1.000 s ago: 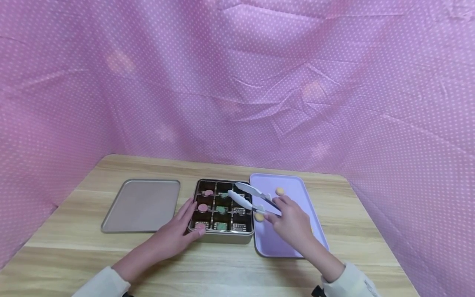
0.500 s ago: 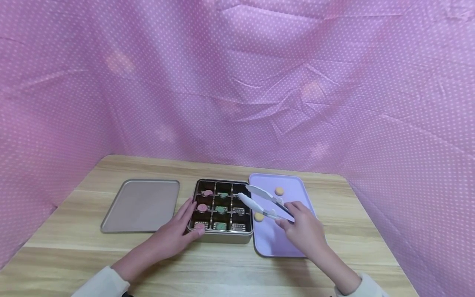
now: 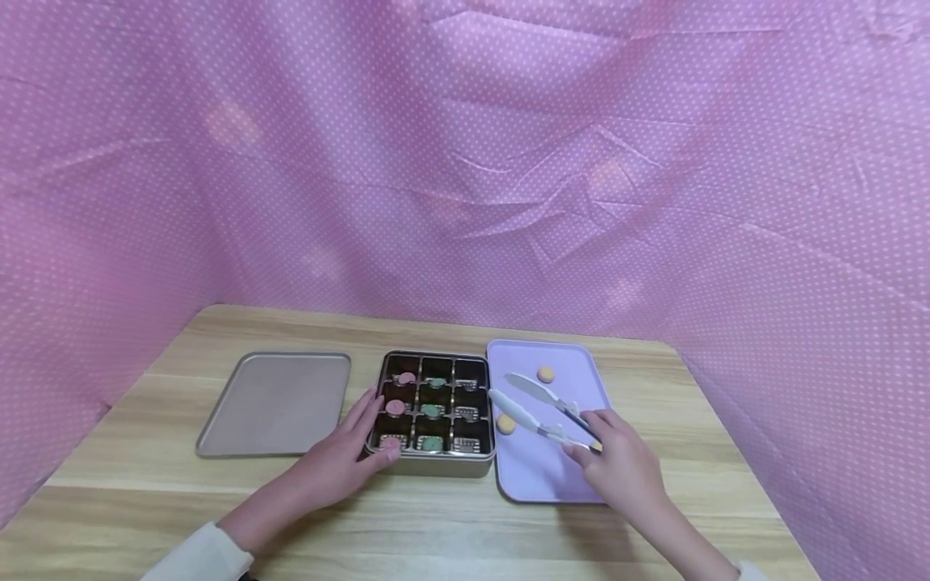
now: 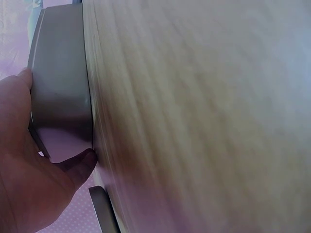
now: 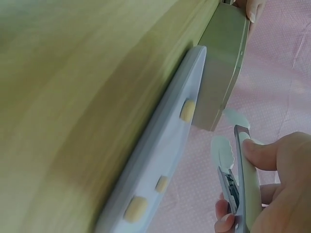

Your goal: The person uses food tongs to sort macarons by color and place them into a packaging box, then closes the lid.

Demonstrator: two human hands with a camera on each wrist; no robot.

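Note:
My left hand point(image 3: 340, 460) rests on the left front corner of a divided metal tin point(image 3: 454, 466), fingers along its side and thumb at the front rim. Pink macarons point(image 3: 395, 407) lie in the tin's left column and green macarons point(image 3: 432, 411) in the middle one; the right column shows only its ridged floor. My right hand point(image 3: 626, 461) grips a pair of tongs point(image 3: 517, 411) by the handles, white tips apart with nothing between them. The tongs hang over a lavender tray point(image 3: 523, 480) bearing yellow macarons point(image 3: 506, 424). One yellow macaron point(image 5: 135, 208) is mostly hidden in the head view.
A flat, grey-beige metal lid point(image 3: 279, 403) lies left of the tin. All of this stands on a wooden table point(image 3: 407, 532). Pink dotted cloth point(image 3: 465, 161) hangs behind and at both sides. The tray's left edge sits right by the tin.
My right hand has moved right and toward me, carrying the tongs from above the tin's right side to above the tray. My left hand stays at the tin.

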